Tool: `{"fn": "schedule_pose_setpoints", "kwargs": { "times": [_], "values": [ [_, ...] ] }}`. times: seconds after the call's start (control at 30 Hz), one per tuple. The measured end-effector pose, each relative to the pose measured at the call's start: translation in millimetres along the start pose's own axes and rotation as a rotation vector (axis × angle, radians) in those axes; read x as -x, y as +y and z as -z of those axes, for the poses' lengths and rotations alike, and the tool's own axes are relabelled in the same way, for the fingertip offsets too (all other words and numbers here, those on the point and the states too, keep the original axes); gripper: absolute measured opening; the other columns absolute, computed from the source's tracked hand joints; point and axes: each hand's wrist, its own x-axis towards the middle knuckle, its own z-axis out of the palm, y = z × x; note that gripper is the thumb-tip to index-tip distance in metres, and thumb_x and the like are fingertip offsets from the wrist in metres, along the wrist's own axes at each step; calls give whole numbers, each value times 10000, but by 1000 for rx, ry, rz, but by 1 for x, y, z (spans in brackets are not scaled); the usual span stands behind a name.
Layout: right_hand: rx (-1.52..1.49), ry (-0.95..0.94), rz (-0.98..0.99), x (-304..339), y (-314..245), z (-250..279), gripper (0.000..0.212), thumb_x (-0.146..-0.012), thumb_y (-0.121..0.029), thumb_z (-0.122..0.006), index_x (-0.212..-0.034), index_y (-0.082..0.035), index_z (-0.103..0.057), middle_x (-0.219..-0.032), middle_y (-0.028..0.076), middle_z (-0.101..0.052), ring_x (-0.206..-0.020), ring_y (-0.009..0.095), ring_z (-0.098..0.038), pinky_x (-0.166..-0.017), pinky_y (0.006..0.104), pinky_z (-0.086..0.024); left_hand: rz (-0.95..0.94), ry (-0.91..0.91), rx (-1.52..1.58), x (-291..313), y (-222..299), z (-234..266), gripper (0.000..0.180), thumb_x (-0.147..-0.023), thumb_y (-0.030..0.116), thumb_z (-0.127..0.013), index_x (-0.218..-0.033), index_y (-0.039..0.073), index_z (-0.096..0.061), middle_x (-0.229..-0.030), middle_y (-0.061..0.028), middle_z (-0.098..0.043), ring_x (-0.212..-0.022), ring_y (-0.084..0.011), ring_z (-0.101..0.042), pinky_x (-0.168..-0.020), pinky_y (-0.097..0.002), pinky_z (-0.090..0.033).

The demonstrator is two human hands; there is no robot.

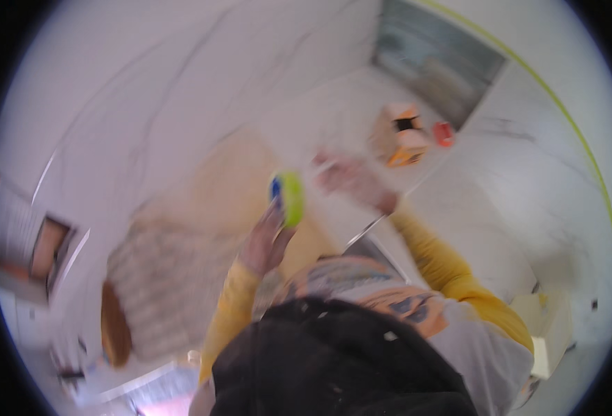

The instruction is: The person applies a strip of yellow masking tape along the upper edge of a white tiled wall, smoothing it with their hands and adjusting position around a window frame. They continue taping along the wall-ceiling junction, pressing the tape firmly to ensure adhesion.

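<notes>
My left hand (263,244) grips a bright green roll with a blue inner side, which looks like a tape roll (292,200). It is held upright in front of my body, fingers on its near and left side. My right hand (353,180) is off to the right, apart from the roll. Motion smears its fingers, and a pale streak at the fingertips cannot be made out. Just beyond the right hand stands an open orange and white cardboard box (401,135), with a small red item (444,134) beside it.
Pale marbled wall panels (174,83) surround me, with a recessed grey niche or window (441,59) behind the box. Below lie a tan sheet (229,173) and a greyish quilted-looking mat (174,277). A brown curved piece (115,326) and a yellow-green line (562,111) are at the sides.
</notes>
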Motion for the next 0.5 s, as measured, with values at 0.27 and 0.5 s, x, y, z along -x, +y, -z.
{"fn": "schedule_pose_setpoints", "kwargs": {
  "times": [0.27,0.5],
  "values": [
    [241,-102,43,-12,-109,-23,556,-966,-286,-665,-1420,-17,-490,-1332,73,-523,-1082,123,-541,-907,273,-494,-281,-71,-33,-22,12,52,430,-839,12,-708,-1219,-4,-508,-1173,-204,-642,-1113,-395,-618,-1114,-542,-391],
    [500,-93,170,-18,-108,-39,355,-930,-221,-687,-1226,-31,-642,-1226,88,-590,-1037,165,-578,-886,297,-503,-309,-83,6,-21,0,64,449,-836,15,-706,-1238,-7,-507,-1202,-211,-631,-1124,-407,-609,-1107,-532,-401]
  ]
}}
